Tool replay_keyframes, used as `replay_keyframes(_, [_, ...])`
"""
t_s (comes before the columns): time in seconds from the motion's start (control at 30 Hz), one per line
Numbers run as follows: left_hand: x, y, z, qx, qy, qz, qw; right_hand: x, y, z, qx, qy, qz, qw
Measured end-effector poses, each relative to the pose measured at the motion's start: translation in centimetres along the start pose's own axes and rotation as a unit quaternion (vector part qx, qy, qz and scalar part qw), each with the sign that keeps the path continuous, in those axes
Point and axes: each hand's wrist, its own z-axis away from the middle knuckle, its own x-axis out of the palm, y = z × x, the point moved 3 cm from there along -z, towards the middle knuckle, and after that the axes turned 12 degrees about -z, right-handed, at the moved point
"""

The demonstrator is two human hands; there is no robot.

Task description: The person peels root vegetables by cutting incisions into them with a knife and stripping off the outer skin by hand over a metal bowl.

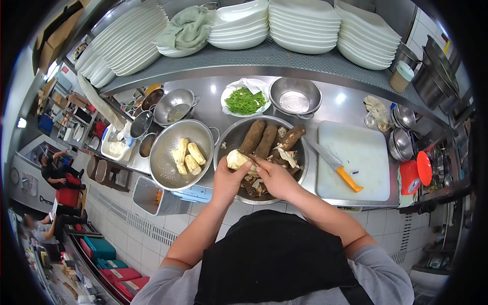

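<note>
My left hand (228,179) is closed round a pale, peeled root piece (237,159) above a large steel bowl (303,175). Close against it, my right hand (277,178) is closed too, fingertips at the right side of the piece; whatever they pinch is too small to make out. Brown unpeeled roots (252,137) lie in the bowl with dark peelings (254,189) below them. To the left, a steel colander (162,157) holds several pale peeled pieces (192,163). A knife with an orange handle (348,179) rests on the white cutting board (366,147).
Stacked white plates (303,25) fill the shelf above. A plate of green vegetables (246,100) and a steel pot (295,96) stand behind the bowl. At the right is a red scale (409,178). Two people (60,175) are at the far left.
</note>
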Motion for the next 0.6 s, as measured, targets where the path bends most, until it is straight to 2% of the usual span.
replay_keyframes(0.03, [-0.2, 0.1, 0.1, -0.001, 0.001, 0.001, 1.000, -0.4, 0.2, -0.2, 0.001, -0.001, 0.001, 1.000])
replay_keyframes(0.1, [-0.5, 0.1, 0.3, -0.005, -0.042, -0.015, 0.999, -2.0, 0.8, -1.0, 0.035, -0.109, 0.036, 0.993])
replay_keyframes(0.13, [-0.8, -0.2, 0.3, -0.007, -0.043, -0.015, 0.999, -3.0, 0.6, -1.4, 0.008, -0.143, 0.040, 0.989])
replay_keyframes(0.17, [-0.9, -0.7, 0.2, -0.006, -0.079, -0.008, 0.997, -3.8, 0.5, -1.8, 0.057, -0.193, 0.036, 0.979])
replay_keyframes(0.23, [-0.9, -1.4, 0.0, -0.003, -0.119, -0.001, 0.993, -5.6, -1.9, -1.9, 0.251, -0.277, -0.072, 0.925])
replay_keyframes(0.27, [-0.8, -1.6, -0.1, -0.013, -0.133, 0.049, 0.990, -6.1, -1.6, -2.1, 0.250, -0.274, -0.072, 0.926])
replay_keyframes(0.33, [-0.7, -1.8, -0.2, -0.023, -0.147, 0.101, 0.984, -6.2, -0.4, -2.3, 0.324, -0.303, -0.261, 0.858])
replay_keyframes(0.4, [-0.7, -1.9, -0.1, -0.047, -0.178, 0.190, 0.964, -6.1, 0.3, -1.7, 0.315, -0.303, -0.304, 0.847])
replay_keyframes(0.47, [-0.7, -1.7, 0.0, -0.043, -0.180, 0.186, 0.965, -5.2, 0.9, -1.1, 0.297, -0.285, -0.376, 0.830])
replay_keyframes(0.5, [-0.8, -1.7, 0.1, -0.041, -0.184, 0.181, 0.965, -4.4, 1.1, -0.8, 0.299, -0.287, -0.376, 0.829])
replay_keyframes(0.57, [-1.0, -1.9, 0.1, -0.040, -0.170, 0.176, 0.969, -3.9, 1.9, -0.9, 0.301, -0.168, -0.311, 0.886])
replay_keyframes(0.6, [-1.1, -2.0, 0.0, -0.038, -0.157, 0.174, 0.972, -3.9, 2.4, -1.5, 0.290, -0.162, -0.267, 0.905])
